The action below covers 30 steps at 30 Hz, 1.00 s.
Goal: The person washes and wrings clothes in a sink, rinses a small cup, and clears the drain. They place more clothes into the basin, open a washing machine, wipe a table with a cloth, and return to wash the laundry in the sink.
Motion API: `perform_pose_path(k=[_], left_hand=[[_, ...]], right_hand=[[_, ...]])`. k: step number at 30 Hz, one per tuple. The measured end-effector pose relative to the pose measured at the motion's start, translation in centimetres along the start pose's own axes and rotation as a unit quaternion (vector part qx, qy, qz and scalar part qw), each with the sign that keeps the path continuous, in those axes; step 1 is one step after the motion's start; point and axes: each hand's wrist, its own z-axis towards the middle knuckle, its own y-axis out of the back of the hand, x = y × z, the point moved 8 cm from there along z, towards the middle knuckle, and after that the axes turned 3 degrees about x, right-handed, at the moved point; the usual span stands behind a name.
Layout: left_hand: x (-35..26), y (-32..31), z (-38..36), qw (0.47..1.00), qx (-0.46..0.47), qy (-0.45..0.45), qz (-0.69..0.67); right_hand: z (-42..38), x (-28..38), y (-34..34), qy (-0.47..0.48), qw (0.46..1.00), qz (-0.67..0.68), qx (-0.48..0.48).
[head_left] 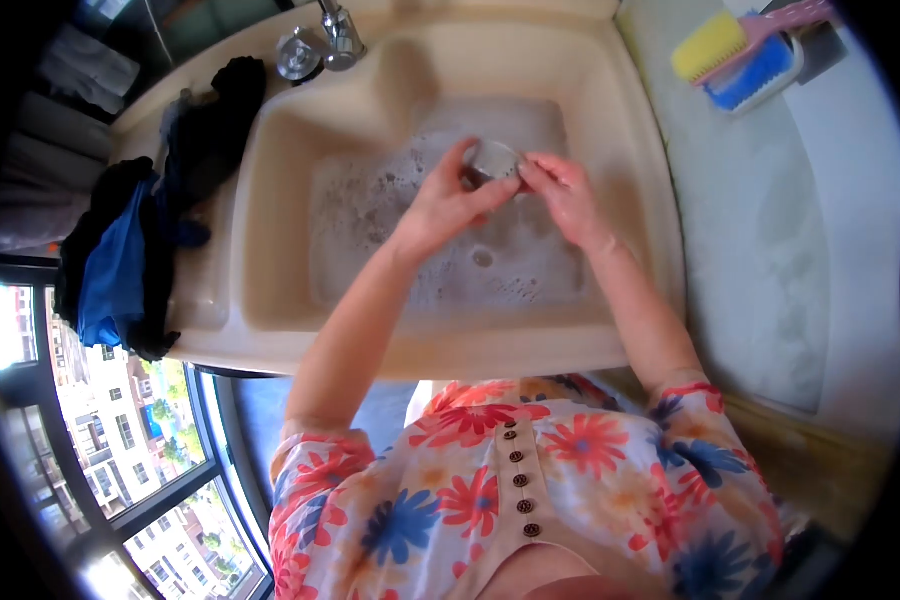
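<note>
Above the soapy water in the beige sink, my two hands hold a small round, greyish, see-through piece with a pale rim. It looks like a lid or a strainer; its exact kind does not show. My left hand is curled round its left and lower edge, thumb in front. My right hand pinches the right edge between thumb and fingers. Below them, the round drain shows through the cloudy water.
A chrome tap stands at the sink's back edge. Dark and blue wet clothes lie heaped on the left ledge. A yellow-bristled brush and a blue-bristled brush rest on the right counter. A window is at lower left.
</note>
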Motion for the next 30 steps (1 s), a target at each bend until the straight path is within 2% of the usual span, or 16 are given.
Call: perform_pose_path(k=[4,7,10,13,16,19,22,25,28,30], left_hand=[[1.4,-0.5,1.0,0.996,-0.043,0.012,-0.071],[1.2,0.5,0.9,0.988,-0.107,0.022,0.114],[-1.0,0.6,0.1,0.963,-0.141,-0.013,0.229],[-0.4,0.4,0.5,0.956,-0.144,-0.031,0.254],[-1.1,-0.9,0.3,0.960,-0.101,-0.056,0.256],[-0.3,-3.8,-0.3,0.928,-0.074,-0.095,0.353],[-1.9,-3.3,-0.8,0.920,-0.099,-0.176,0.336],[-1.2,-0.3,0.2,0.942,-0.129,-0.036,0.309],[-0.8,1.0,0.2,0.938,-0.171,-0.053,0.297],[-0.8,0.9,0.1,0.938,-0.173,-0.067,0.292]], right_hand=[[0.0,-0.6,0.6,-0.025,0.999,0.012,-0.024],[0.3,-0.8,1.1,0.017,0.989,-0.146,-0.028],[0.4,-0.9,1.7,0.043,0.961,-0.265,-0.071],[0.1,0.2,1.4,0.063,0.935,-0.333,-0.101],[0.1,0.9,1.1,0.055,0.908,-0.403,-0.107],[0.6,-0.4,2.0,0.032,0.905,-0.411,-0.103],[0.5,-0.3,2.4,0.034,0.916,-0.390,-0.086],[0.8,-1.9,2.8,-0.026,0.968,-0.247,-0.046],[0.6,-0.6,2.1,-0.003,0.983,-0.174,-0.060],[0.6,-0.3,1.7,0.003,0.982,-0.177,-0.058]])
